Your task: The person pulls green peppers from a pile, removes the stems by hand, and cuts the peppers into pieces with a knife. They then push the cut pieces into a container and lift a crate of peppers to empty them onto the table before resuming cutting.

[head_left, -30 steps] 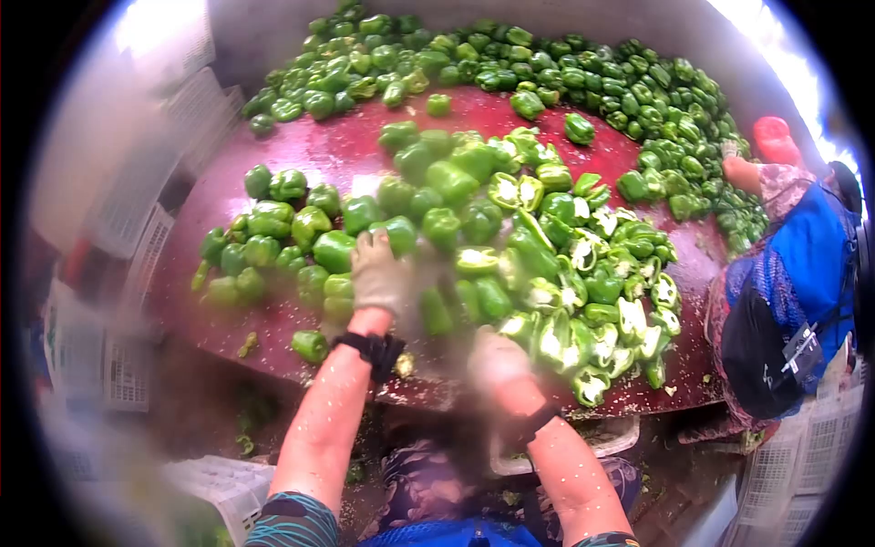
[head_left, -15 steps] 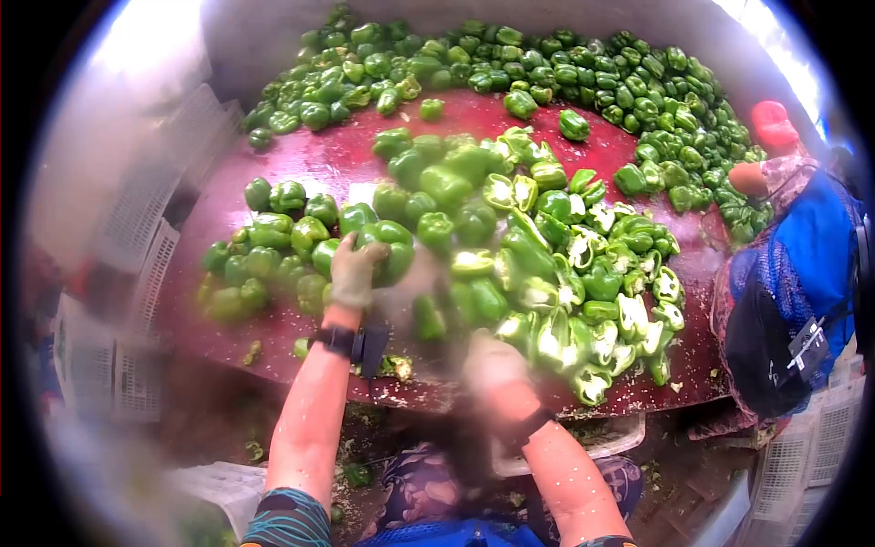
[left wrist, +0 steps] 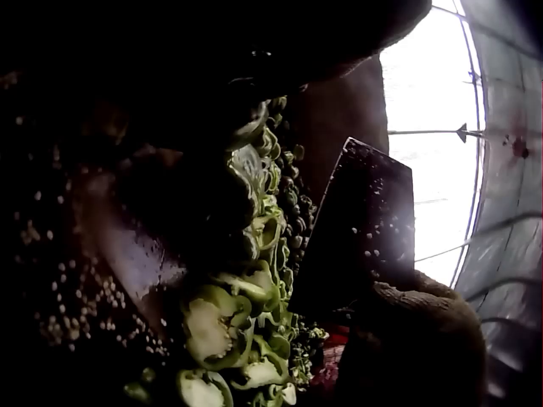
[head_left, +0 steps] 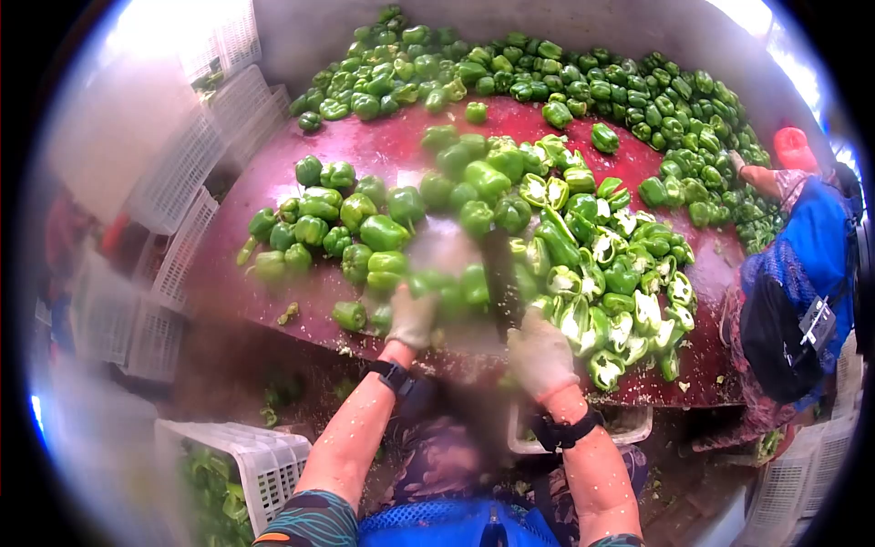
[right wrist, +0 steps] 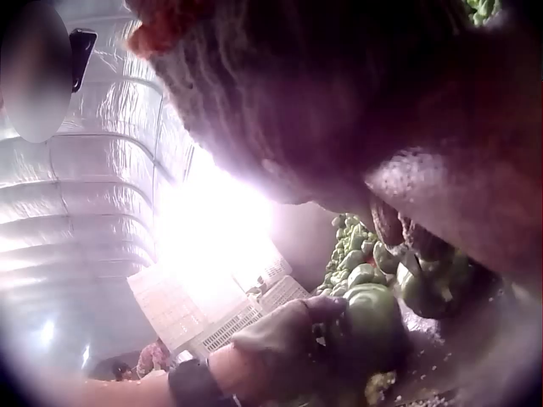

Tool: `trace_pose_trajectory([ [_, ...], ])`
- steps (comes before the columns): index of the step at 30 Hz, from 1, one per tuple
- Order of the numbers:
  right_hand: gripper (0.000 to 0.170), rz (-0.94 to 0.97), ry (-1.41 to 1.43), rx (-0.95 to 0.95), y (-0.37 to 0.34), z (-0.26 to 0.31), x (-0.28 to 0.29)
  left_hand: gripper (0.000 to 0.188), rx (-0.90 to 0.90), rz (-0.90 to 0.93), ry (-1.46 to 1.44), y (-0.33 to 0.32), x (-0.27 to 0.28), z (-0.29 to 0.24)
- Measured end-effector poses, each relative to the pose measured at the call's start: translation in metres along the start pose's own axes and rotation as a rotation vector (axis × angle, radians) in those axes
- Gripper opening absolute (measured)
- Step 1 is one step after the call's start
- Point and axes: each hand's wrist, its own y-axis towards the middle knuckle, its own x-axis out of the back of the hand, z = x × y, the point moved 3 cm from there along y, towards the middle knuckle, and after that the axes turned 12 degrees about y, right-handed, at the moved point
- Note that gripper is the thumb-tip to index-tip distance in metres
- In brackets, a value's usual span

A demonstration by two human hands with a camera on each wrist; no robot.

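Green bell peppers cover much of the red table (head_left: 273, 314). My gloved left hand (head_left: 412, 314) is near the table's front edge; in the right wrist view its fingers grip a whole bell pepper (right wrist: 375, 315). To its right, my gloved right hand (head_left: 542, 351) holds a broad-bladed knife (head_left: 499, 278), blade pointing away from me. The left wrist view shows the seed-specked knife blade (left wrist: 361, 225) rising from the right hand's fingers (left wrist: 428, 318). Cut peppers (head_left: 629, 310) are heaped right of the knife; whole peppers (head_left: 319, 205) lie on the left. A blurred patch covers the middle.
A large pile of whole peppers (head_left: 592, 87) lines the table's back wall. Another person (head_left: 802, 264) in blue reaches in at the right. White crates (head_left: 196, 173) stand at left; a crate of peppers (head_left: 273, 460) is below. A pale container (head_left: 629, 433) sits under the front edge.
My left hand reached into the whole peppers, grasped one and drew it back toward the front edge. My right hand has shifted slightly right, and its knife blade now shows clearly. The head view has turned left.
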Motion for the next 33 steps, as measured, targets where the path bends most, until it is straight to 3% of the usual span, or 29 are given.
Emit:
trace_pose_trajectory([
  [1,0.028,0.009,0.002,0.011,-0.004,0.003,-0.001,0.061,0.022,-0.033,0.207,0.005,0.001,0.006],
  [3,0.026,0.017,0.043,-0.012,-0.012,0.009,-0.003,0.058,-0.004,-0.073,0.346,-0.005,0.008,-0.008],
  [7,0.026,0.031,0.021,0.004,-0.013,0.016,-0.009,0.054,-0.024,-0.027,0.274,0.003,0.015,0.012],
  [12,0.025,-0.042,0.051,0.084,-0.005,0.056,0.014,0.049,-0.034,0.007,0.332,-0.010,0.025,-0.006],
  [14,0.024,-0.064,0.047,0.117,-0.001,0.064,0.007,0.049,-0.067,-0.089,0.482,-0.008,0.022,-0.001],
  [15,0.024,0.030,0.014,0.075,0.004,0.067,-0.004,0.049,-0.081,-0.135,0.558,-0.007,0.021,0.003],
  [17,0.025,0.218,-0.050,-0.011,0.020,0.070,-0.030,0.050,-0.120,-0.165,0.535,0.000,0.015,0.020],
  [18,0.028,0.381,-0.079,-0.154,0.033,0.060,-0.056,0.050,-0.143,-0.179,0.525,-0.001,0.013,0.021],
  [21,0.030,0.420,-0.031,-0.243,0.040,0.049,-0.084,0.047,-0.075,-0.154,0.518,-0.007,0.018,0.004],
  [22,0.030,0.425,-0.082,-0.157,0.041,0.044,-0.092,0.044,-0.109,-0.129,0.450,-0.010,0.020,0.001],
  [25,0.030,0.414,-0.146,-0.197,0.038,0.057,-0.070,0.043,-0.129,-0.019,0.412,-0.012,0.013,0.000],
  [27,0.031,0.415,-0.198,-0.166,0.046,0.047,-0.078,0.038,-0.169,-0.079,0.356,-0.014,0.001,-0.007],
  [30,0.033,0.384,-0.225,-0.253,0.074,0.058,-0.071,0.040,-0.080,-0.020,0.350,0.005,-0.008,-0.027],
  [33,0.033,0.387,-0.194,-0.175,0.095,0.044,-0.078,0.042,-0.061,0.014,0.373,0.018,-0.010,-0.037],
])
